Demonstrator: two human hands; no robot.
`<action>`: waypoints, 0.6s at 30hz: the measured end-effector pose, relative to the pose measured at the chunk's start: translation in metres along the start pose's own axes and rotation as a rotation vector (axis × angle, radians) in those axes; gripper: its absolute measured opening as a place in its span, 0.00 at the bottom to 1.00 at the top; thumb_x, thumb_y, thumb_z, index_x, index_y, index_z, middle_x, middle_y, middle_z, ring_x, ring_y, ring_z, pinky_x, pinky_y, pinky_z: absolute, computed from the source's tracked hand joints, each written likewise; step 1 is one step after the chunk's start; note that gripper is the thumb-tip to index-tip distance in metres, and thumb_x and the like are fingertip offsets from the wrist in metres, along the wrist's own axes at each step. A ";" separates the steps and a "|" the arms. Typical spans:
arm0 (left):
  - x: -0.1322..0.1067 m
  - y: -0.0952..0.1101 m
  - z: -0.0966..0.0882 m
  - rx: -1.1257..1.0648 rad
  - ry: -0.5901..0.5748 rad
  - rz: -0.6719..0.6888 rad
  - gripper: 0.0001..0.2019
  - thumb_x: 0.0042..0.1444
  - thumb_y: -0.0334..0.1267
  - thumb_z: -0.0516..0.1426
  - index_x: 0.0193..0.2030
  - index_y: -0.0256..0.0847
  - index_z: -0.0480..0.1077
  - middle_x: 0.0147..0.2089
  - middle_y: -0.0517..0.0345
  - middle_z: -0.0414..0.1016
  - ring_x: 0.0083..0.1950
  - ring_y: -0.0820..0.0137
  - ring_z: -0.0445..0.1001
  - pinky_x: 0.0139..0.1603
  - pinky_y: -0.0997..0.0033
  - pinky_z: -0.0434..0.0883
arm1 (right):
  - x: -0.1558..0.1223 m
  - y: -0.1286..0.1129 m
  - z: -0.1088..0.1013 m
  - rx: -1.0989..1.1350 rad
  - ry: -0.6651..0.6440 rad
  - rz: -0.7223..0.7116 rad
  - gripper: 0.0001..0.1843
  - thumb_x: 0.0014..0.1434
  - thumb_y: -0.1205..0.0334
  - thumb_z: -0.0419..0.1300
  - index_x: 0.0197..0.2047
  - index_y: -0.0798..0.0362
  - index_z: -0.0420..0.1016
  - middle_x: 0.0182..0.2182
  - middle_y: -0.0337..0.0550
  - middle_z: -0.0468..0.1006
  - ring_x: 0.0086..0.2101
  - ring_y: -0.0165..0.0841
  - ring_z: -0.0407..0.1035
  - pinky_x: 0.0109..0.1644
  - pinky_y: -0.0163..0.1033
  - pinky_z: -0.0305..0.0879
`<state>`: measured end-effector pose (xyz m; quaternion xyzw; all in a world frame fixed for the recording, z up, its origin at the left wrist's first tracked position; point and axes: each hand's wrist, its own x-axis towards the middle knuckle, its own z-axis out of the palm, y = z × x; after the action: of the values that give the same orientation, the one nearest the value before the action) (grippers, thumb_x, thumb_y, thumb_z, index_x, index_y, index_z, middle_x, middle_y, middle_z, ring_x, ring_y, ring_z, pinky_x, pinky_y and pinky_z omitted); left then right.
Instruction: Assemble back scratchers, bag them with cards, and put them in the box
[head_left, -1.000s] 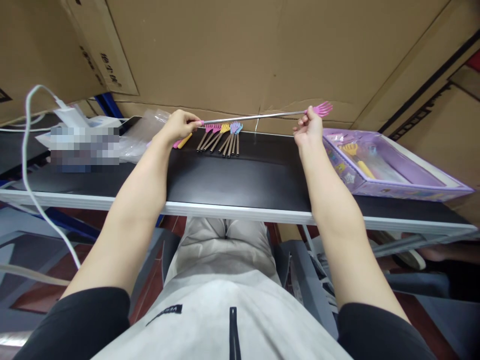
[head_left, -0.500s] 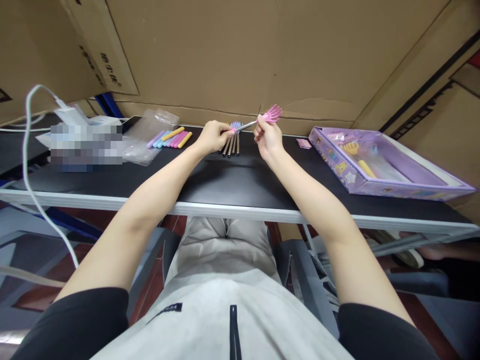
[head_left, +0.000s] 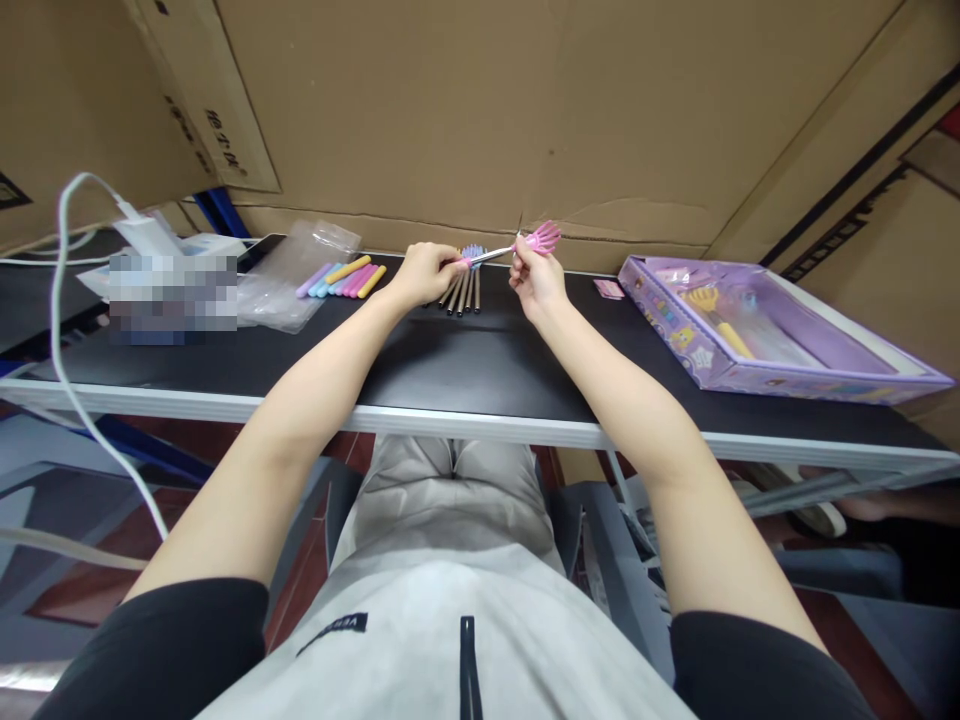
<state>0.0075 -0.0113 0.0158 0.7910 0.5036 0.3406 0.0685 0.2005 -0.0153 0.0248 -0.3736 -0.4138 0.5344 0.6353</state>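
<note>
A pink hand-shaped back scratcher (head_left: 545, 238) with a silver metal rod is held level above the table between my two hands. My left hand (head_left: 427, 273) is closed on its left end, where a bit of pink shows at the fingertips. Near the pink claw head, my right hand (head_left: 538, 282) pinches the other end of the rod. Just below and behind the left hand, several more back scratchers (head_left: 466, 292) lie fanned out, their dark-tipped rods pointing toward me. Further left sits a row of pastel handles (head_left: 345, 279) in purple, blue, pink and yellow.
A clear plastic bag (head_left: 298, 280) lies left of the handles, near a blurred white item with a white cable (head_left: 56, 300). On the right, an open purple box (head_left: 780, 380) holds a yellow back scratcher (head_left: 724, 322). A small pink card (head_left: 608, 289) lies beside it. Cardboard walls the back.
The pink claw head has dipped slightly, and the rod lies a little flatter. Both hands keep their hold, and the view has shifted very slightly.
</note>
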 end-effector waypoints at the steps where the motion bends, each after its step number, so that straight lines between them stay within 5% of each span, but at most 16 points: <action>1: 0.000 0.000 0.000 0.001 0.002 -0.001 0.15 0.68 0.44 0.55 0.37 0.39 0.79 0.34 0.50 0.77 0.43 0.59 0.74 0.52 0.59 0.66 | 0.001 0.000 0.000 -0.006 -0.001 -0.003 0.22 0.63 0.54 0.75 0.31 0.51 0.65 0.20 0.27 0.61 0.21 0.21 0.56 0.23 0.28 0.54; 12: 0.007 -0.005 -0.007 -0.041 0.056 0.050 0.17 0.69 0.46 0.55 0.43 0.37 0.81 0.36 0.52 0.80 0.43 0.62 0.74 0.52 0.62 0.67 | 0.005 -0.011 0.001 -0.048 -0.018 -0.052 0.20 0.69 0.58 0.69 0.31 0.52 0.65 0.20 0.28 0.61 0.21 0.20 0.56 0.25 0.28 0.54; 18: 0.007 -0.008 -0.016 -0.007 0.073 0.014 0.15 0.69 0.44 0.56 0.44 0.36 0.81 0.38 0.51 0.81 0.45 0.62 0.74 0.56 0.61 0.66 | 0.027 -0.013 -0.009 -0.131 0.009 -0.133 0.22 0.69 0.46 0.68 0.33 0.51 0.66 0.21 0.29 0.61 0.23 0.23 0.60 0.29 0.32 0.55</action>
<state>-0.0063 -0.0047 0.0272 0.7813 0.4990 0.3715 0.0501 0.2156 0.0089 0.0370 -0.3887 -0.4689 0.4612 0.6453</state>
